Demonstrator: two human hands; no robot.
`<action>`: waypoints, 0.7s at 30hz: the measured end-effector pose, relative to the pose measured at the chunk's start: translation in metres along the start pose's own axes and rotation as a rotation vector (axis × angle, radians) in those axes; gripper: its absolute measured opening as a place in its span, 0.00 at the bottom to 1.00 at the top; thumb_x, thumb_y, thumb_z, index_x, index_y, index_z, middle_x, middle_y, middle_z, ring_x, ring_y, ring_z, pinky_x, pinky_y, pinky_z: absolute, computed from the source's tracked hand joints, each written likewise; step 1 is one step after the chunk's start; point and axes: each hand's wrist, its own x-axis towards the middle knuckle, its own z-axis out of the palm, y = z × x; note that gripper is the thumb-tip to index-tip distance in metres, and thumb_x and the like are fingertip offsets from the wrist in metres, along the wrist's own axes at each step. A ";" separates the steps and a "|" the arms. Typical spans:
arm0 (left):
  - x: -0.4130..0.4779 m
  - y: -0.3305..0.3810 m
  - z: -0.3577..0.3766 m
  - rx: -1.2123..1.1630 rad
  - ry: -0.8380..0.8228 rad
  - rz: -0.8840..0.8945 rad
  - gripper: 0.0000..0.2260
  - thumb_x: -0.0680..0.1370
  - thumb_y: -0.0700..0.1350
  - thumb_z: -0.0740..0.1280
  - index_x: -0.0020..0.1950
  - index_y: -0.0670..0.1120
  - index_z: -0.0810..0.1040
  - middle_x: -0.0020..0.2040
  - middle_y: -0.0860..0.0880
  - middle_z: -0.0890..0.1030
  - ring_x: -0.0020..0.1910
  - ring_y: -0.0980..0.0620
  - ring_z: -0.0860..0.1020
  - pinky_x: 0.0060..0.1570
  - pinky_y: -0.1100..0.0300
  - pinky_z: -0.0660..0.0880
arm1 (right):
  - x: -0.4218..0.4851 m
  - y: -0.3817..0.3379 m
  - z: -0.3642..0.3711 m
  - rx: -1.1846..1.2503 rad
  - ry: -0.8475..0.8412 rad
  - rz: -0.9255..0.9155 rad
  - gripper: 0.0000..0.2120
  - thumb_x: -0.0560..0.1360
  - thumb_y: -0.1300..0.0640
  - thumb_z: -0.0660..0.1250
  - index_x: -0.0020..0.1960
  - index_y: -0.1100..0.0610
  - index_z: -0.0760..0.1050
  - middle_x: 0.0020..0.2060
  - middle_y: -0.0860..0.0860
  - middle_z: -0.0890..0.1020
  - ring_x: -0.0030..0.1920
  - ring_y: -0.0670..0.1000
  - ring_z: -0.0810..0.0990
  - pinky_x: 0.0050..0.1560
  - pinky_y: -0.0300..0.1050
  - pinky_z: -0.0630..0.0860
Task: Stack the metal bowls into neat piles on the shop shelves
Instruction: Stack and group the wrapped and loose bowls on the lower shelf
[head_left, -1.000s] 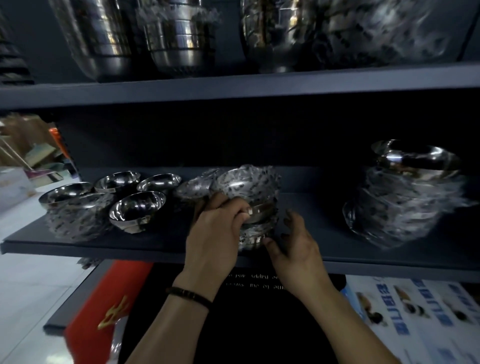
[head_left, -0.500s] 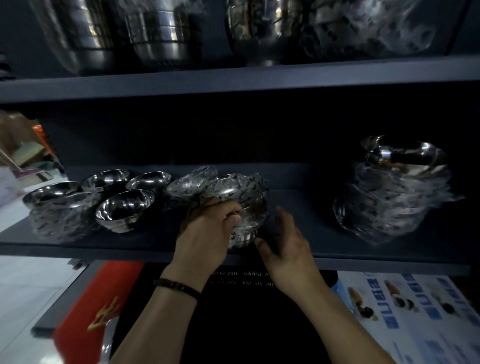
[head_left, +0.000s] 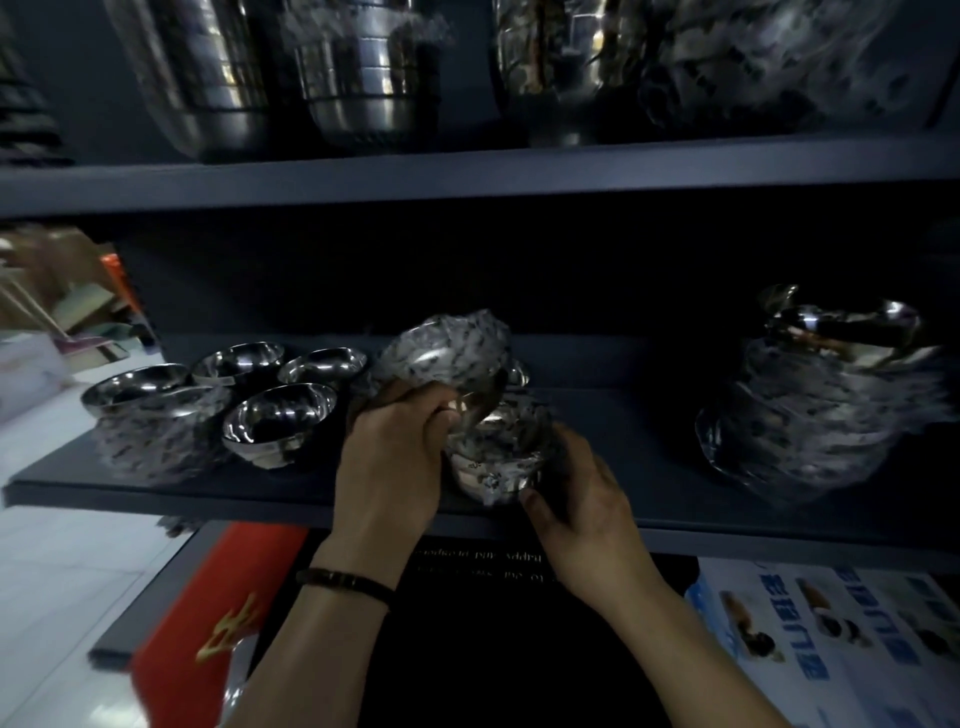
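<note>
Your left hand (head_left: 389, 457) grips the rim of the plastic-wrapped steel bowl (head_left: 447, 348), which is tilted over the short wrapped pile of steel bowls (head_left: 493, 457). Your right hand (head_left: 582, 499) clasps that pile at its side, thumb at the foot. Both sit near the front edge of the dark grey middle shelf (head_left: 675, 530), between the loose shiny bowls (head_left: 280, 415) on the left and the tall wrapped pile (head_left: 821, 410) on the right. You seem to be seating the upper bowl. Level it, centre it over the rim below, then lower it straight. The film looks slippery and may bunch, so press gently and brace the pile against sliding off the edge.
</note>
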 end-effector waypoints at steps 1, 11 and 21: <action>-0.002 -0.007 -0.002 0.026 0.015 -0.023 0.06 0.82 0.44 0.70 0.50 0.56 0.82 0.48 0.54 0.82 0.45 0.52 0.80 0.46 0.59 0.73 | 0.001 0.000 0.002 -0.008 -0.002 -0.001 0.35 0.79 0.54 0.72 0.80 0.40 0.59 0.72 0.46 0.72 0.70 0.44 0.71 0.68 0.40 0.69; -0.026 -0.081 -0.010 0.110 -0.004 -0.113 0.04 0.76 0.46 0.68 0.48 0.53 0.83 0.46 0.51 0.84 0.49 0.45 0.82 0.53 0.50 0.78 | 0.007 0.002 0.016 -0.095 0.013 0.011 0.32 0.79 0.52 0.73 0.79 0.46 0.64 0.74 0.48 0.71 0.72 0.48 0.72 0.73 0.44 0.70; -0.029 -0.096 0.010 0.200 -0.208 -0.327 0.08 0.77 0.51 0.67 0.56 0.60 0.76 0.52 0.52 0.84 0.57 0.41 0.79 0.57 0.47 0.78 | 0.007 -0.003 0.020 -0.104 0.003 0.016 0.29 0.79 0.50 0.73 0.76 0.41 0.66 0.68 0.44 0.72 0.66 0.47 0.75 0.67 0.43 0.73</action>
